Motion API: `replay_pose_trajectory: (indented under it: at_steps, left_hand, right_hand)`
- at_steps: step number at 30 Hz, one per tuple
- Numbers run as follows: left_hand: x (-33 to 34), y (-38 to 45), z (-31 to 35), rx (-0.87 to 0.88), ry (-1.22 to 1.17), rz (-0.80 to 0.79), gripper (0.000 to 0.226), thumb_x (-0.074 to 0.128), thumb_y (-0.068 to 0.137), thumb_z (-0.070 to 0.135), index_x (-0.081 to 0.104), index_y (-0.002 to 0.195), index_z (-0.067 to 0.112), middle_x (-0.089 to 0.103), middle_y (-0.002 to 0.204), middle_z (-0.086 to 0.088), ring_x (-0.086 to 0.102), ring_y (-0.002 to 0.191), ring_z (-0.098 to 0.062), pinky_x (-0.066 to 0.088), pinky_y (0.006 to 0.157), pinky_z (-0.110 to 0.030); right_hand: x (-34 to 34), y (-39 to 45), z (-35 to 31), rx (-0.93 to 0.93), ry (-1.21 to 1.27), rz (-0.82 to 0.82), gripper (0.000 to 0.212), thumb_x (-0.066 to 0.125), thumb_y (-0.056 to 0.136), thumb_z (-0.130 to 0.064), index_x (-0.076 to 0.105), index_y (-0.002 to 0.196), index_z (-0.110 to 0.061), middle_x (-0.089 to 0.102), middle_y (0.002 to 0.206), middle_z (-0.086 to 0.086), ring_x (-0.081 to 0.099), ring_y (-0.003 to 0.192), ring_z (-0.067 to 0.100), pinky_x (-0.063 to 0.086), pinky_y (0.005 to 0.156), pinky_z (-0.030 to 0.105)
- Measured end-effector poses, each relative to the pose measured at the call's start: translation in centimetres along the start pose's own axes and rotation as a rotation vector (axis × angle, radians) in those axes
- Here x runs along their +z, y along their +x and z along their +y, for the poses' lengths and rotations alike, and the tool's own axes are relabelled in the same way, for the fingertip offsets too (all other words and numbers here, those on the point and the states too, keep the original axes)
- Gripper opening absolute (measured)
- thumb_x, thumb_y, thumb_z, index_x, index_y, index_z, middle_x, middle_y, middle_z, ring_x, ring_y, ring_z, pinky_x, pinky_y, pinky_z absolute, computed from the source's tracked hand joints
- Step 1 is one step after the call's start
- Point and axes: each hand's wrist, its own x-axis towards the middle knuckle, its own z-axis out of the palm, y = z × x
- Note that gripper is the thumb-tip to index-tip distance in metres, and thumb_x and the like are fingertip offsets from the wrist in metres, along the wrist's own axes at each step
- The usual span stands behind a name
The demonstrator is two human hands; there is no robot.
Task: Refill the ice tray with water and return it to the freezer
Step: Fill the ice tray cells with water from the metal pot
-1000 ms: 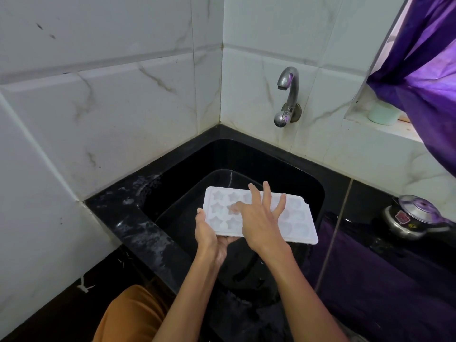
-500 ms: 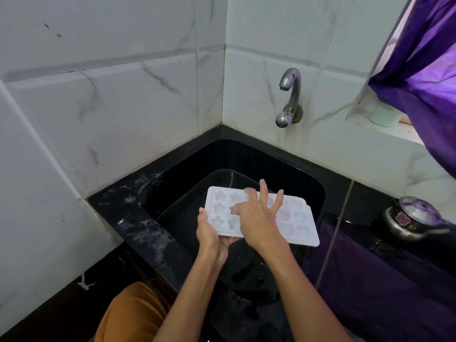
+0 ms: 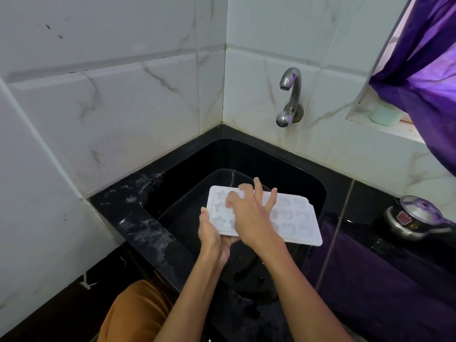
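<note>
Holding the white ice tray (image 3: 293,218) over the black sink (image 3: 318,183), below the wall tap (image 3: 290,97): my left hand (image 3: 212,233) grips its near-left edge from underneath w/ thumb on the rim; right hand (image 3: 251,215) rests on top, fingers spread across the moulds.

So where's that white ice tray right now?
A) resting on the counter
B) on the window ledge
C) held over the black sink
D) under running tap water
C: the left hand holds the ice tray by its near end above the black sink; the tap shows no water.
</note>
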Motion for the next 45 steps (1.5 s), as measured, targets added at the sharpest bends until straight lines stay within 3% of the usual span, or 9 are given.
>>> replay_pose_trajectory:
  at_steps: [6, 10, 19, 29, 32, 36, 39, 45]
  left_hand:
    - [0.1, -0.2, 0.0, -0.011, -0.001, 0.007, 0.053, 0.032, 0.097, 0.051, 0.065, 0.107, 0.01, 0.074, 0.092, -0.015, 0.073, 0.078, -0.029, 0.056, 0.053, -0.035]
    - [0.1, -0.2, -0.1, -0.013, -0.006, -0.001, 0.053, 0.032, 0.098, 0.05, 0.065, 0.107, 0.008, 0.075, 0.089, -0.015, 0.073, 0.074, -0.027, 0.055, 0.05, -0.034]
    - [0.2, -0.1, -0.1, -0.018, -0.008, 0.011, 0.053, 0.033, 0.097, 0.05, 0.064, 0.108, 0.008, 0.074, 0.093, -0.017, 0.073, 0.08, -0.03, 0.056, 0.054, -0.037]
    - [0.3, -0.2, 0.0, -0.022, -0.007, 0.03, 0.054, 0.034, 0.097, 0.05, 0.062, 0.114, 0.008, 0.073, 0.1, -0.017, 0.07, 0.089, -0.033, 0.057, 0.064, -0.041]
    - [0.3, -0.2, -0.1, -0.029, -0.017, 0.028, 0.054, 0.033, 0.097, 0.05, 0.063, 0.114, 0.008, 0.073, 0.096, -0.016, 0.072, 0.084, -0.031, 0.056, 0.059, -0.038]
    - [0.3, 0.0, -0.1, -0.016, 0.004, 0.002, 0.055, 0.03, 0.098, 0.05, 0.063, 0.113, 0.008, 0.074, 0.095, -0.016, 0.072, 0.08, -0.03, 0.056, 0.054, -0.038]
    - [0.0, 0.4, 0.2, 0.003, 0.024, -0.035, 0.059, 0.024, 0.098, 0.052, 0.063, 0.113, 0.01, 0.073, 0.098, -0.017, 0.07, 0.088, -0.034, 0.058, 0.063, -0.049]
    - [-0.9, 1.0, 1.6, 0.04, -0.028, -0.042, 0.057, 0.022, 0.099, 0.052, 0.062, 0.111, 0.014, 0.074, 0.097, -0.014, 0.071, 0.085, -0.034, 0.057, 0.066, -0.056]
  right_hand:
    - [0.9, 0.5, -1.0, -0.048, -0.058, -0.049, 0.04, 0.068, 0.086, -0.021, 0.061, 0.121, -0.037, 0.011, 0.158, 0.008, -0.016, 0.144, 0.035, -0.021, 0.103, 0.063]
    - [1.0, 0.6, -0.8, -0.054, -0.056, -0.025, 0.035, 0.069, 0.085, -0.018, 0.065, 0.115, -0.034, 0.02, 0.154, 0.008, -0.013, 0.144, 0.036, -0.023, 0.101, 0.063]
    - [0.4, 0.6, -0.8, -0.064, -0.067, -0.055, 0.037, 0.062, 0.088, -0.012, 0.063, 0.121, -0.029, 0.019, 0.154, 0.01, -0.014, 0.144, 0.036, -0.019, 0.104, 0.065]
    - [0.9, 0.6, -0.8, -0.051, -0.068, -0.033, 0.037, 0.065, 0.088, -0.017, 0.061, 0.122, -0.031, 0.017, 0.155, 0.008, -0.013, 0.145, 0.035, -0.02, 0.104, 0.064]
    - [1.1, 0.6, -0.7, -0.052, -0.069, -0.044, 0.04, 0.067, 0.087, -0.021, 0.059, 0.124, -0.033, 0.02, 0.154, 0.007, -0.011, 0.145, 0.035, -0.021, 0.104, 0.064]
    - [0.3, 0.4, -0.1, -0.048, 0.008, 0.014, 0.045, 0.065, 0.083, -0.006, 0.057, 0.121, -0.029, 0.017, 0.155, 0.008, -0.013, 0.145, 0.033, -0.02, 0.105, 0.063]
    - [-1.2, -0.1, 1.7, 0.012, 0.064, 0.106, 0.061, 0.053, 0.072, 0.013, 0.054, 0.116, -0.029, 0.019, 0.153, 0.006, -0.013, 0.145, 0.03, -0.02, 0.106, 0.061]
    - [-3.5, -1.8, 6.8, 0.249, 0.055, 0.142, 0.066, 0.049, 0.066, 0.017, 0.061, 0.106, -0.033, 0.023, 0.151, 0.003, -0.013, 0.145, 0.027, -0.019, 0.106, 0.06]
